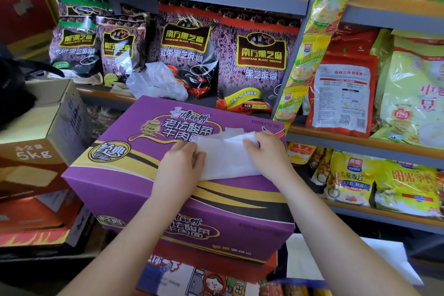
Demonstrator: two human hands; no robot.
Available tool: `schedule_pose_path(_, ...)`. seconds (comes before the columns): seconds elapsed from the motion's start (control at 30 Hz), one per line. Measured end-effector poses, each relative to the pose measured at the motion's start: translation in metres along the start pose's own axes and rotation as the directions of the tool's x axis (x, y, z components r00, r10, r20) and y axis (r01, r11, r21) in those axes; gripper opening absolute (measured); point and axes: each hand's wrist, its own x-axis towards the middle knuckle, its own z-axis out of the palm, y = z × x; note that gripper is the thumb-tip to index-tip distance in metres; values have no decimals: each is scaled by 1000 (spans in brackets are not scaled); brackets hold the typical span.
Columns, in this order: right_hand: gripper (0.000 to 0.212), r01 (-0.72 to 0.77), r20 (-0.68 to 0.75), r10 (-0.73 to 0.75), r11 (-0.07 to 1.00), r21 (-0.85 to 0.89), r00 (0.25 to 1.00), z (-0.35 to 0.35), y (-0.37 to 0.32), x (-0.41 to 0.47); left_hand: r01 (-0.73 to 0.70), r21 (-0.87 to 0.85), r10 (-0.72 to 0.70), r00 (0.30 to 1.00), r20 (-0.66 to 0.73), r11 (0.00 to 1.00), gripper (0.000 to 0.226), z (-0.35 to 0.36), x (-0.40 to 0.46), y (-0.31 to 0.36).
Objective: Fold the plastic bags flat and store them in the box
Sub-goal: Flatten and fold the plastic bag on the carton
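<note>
A white plastic bag (225, 156) lies partly folded on top of a closed purple noodle carton (134, 175). My left hand (181, 163) rests on the bag's left edge with its fingers laid over it. At the bag's upper right corner, my right hand (266, 151) pinches the corner and holds a flap turned over. A second, crumpled clear plastic bag (156, 83) sits on the shelf just behind the carton. A brown cardboard box (48, 113) with an open flap stands at the left.
Metal shelves (360, 142) with snack and cereal packs fill the back and right. Black sesame packs (260, 55) stand behind the carton. Red boxes (36, 221) are stacked at the lower left. A white sheet (384, 255) lies low on the right.
</note>
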Motion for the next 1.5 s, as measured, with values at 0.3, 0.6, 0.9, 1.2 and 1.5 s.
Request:
schedule_pose_path(0.3,18,176,-84,-180,983,-62,980,10,6,23,34,39,-35,999,27,999,33,-1,11,-11)
schedule_pose_path(0.6,17,110,33,-119,974,199,992,-2,6,-5,42,11,-43,998,41,999,30,-5,-4,-6)
schedule_pose_path(0.9,31,-52,-30,49,993,-104,998,6,13,8,78,331,-104,993,61,940,22,3,7,2)
schedule_pose_path(1.2,27,-127,22,136,962,-240,990,9,3,25,-108,454,138,990,-32,885,38,13,9,2)
schedule_pose_path(1.5,29,-207,67,247,909,-363,967,5,-9,28,-251,125,178,889,422,960,84,13,14,-8)
